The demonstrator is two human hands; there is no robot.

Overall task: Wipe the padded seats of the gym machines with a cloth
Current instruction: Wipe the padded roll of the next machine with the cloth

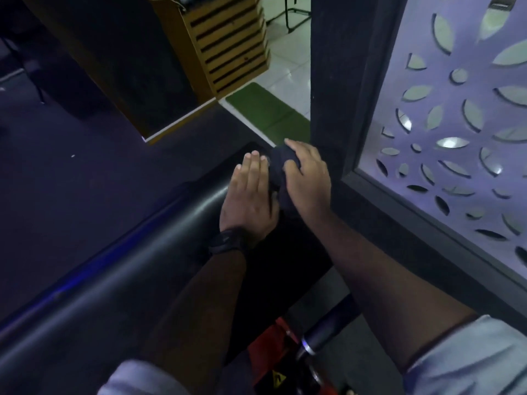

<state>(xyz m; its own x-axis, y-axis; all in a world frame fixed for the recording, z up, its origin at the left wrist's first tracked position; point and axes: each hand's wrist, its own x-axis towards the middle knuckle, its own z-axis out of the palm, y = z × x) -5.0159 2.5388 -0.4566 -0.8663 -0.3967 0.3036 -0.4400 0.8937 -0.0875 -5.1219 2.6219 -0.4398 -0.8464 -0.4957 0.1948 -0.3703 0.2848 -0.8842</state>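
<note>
A long black padded bench seat [128, 269] runs from the lower left up to the middle of the head view. Near its far end lies a dark cloth [281, 162], bunched up. My right hand [306, 178] covers the cloth, with its fingers and thumb curled round it. My left hand [248, 195] lies flat on the pad just left of the cloth, fingers straight and together. A black watch [228, 240] sits on my left wrist.
A white panel with leaf-shaped cutouts [456, 132] in a dark frame stands close on the right. A wooden slatted cabinet [228, 44] stands beyond the bench, with a green mat [268, 112] on white tiles. A red machine frame and a dark bar [322, 334] sit below.
</note>
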